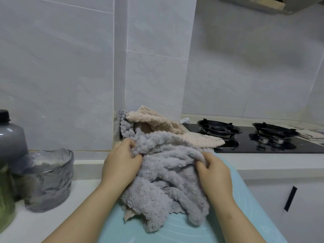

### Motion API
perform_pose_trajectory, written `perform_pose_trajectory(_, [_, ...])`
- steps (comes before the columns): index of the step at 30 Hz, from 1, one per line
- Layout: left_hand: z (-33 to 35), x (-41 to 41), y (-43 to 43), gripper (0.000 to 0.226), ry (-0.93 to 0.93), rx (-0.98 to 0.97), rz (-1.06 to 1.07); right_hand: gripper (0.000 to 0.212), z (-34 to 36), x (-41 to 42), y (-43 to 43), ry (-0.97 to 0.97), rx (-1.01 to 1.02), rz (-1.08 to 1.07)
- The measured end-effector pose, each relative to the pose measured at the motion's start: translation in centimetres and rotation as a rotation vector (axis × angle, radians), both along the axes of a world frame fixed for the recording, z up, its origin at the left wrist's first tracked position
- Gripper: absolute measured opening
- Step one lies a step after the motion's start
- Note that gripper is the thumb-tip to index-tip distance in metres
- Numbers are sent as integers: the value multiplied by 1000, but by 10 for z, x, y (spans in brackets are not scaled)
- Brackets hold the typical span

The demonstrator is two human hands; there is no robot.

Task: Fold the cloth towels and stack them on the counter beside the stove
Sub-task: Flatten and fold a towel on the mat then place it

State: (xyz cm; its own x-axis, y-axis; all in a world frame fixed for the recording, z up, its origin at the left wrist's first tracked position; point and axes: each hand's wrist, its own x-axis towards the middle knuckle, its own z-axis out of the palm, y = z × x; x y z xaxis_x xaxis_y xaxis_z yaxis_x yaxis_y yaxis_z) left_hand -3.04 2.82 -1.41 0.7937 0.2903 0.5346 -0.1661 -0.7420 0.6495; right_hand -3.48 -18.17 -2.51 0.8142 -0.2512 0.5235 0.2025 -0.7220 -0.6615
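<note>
A crumpled grey fluffy towel (164,183) lies in a heap on a light blue mat (157,232) on the counter. My left hand (121,163) grips the towel's upper left edge, fingers curled into the cloth. My right hand (214,172) grips its upper right edge the same way. Behind the heap a beige towel (157,122) lies bunched against the wall corner, with one end spread toward the stove. A second grey towel (126,126) is tucked in the corner under it. A beige scrap (128,215) pokes out below the grey heap.
A black two-burner gas stove (254,137) sits at the right, cloths (310,134) beyond it. A textured glass bowl (47,179) and a grey dark-capped bottle (10,137) stand at the left on the white counter (52,216). A tiled wall pillar rises behind.
</note>
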Motion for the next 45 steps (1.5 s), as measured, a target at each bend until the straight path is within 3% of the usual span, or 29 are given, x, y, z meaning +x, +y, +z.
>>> perform_pose_trajectory(3, [0, 2, 0, 45, -33, -213, -172, 39, -1, 8, -2, 23, 59, -70])
perform_pose_trajectory(6, [-8, 2, 0, 75, 95, -64, -283, 61, -4, 9, -2, 325, -96, -154])
perform_pose_trajectory(8, [-8, 0, -1, 63, 90, 114, -287, 58, -2, 4, 0, 294, -136, -161])
perform_pose_trajectory(10, [-4, -4, -2, 30, 30, 250, -323, 44, 0, 0, 3, 141, -127, -166])
perform_pose_trajectory(11, [-2, -7, -3, 15, 18, 279, -372, 34, 0, -2, 4, 62, -135, -153])
perform_pose_trajectory(13, [1, -17, -4, 7, 47, 268, -505, 15, -1, -9, 9, -57, -162, -72])
perform_pose_trajectory(18, [-15, -37, 5, 50, 122, 403, -634, 11, -1, -35, 20, -44, -299, 208])
perform_pose_trajectory(23, [-28, -60, 45, 56, 147, 339, -594, 19, -7, -58, 4, 297, -437, 467])
perform_pose_trajectory(28, [-38, -74, 59, 43, 200, 267, -577, 40, -17, -66, -12, 339, -524, 464])
perform_pose_trajectory(34, [-36, -74, 49, 55, 159, 65, -448, 23, -22, -68, -8, 209, -493, 392])
perform_pose_trajectory(36, [-35, -76, 50, 40, 158, -48, -428, 22, -23, -68, -8, 183, -499, 376])
perform_pose_trajectory(38, [-35, -77, 49, 6, 142, -120, -407, 23, -24, -70, -8, 173, -503, 359])
perform_pose_trajectory(40, [-37, -78, 47, 24, 132, -130, -393, 26, -23, -72, -7, 183, -503, 312])
perform_pose_trajectory(45, [-35, -83, 45, 23, 115, -74, -339, 24, -21, -76, -7, 185, -520, 210])
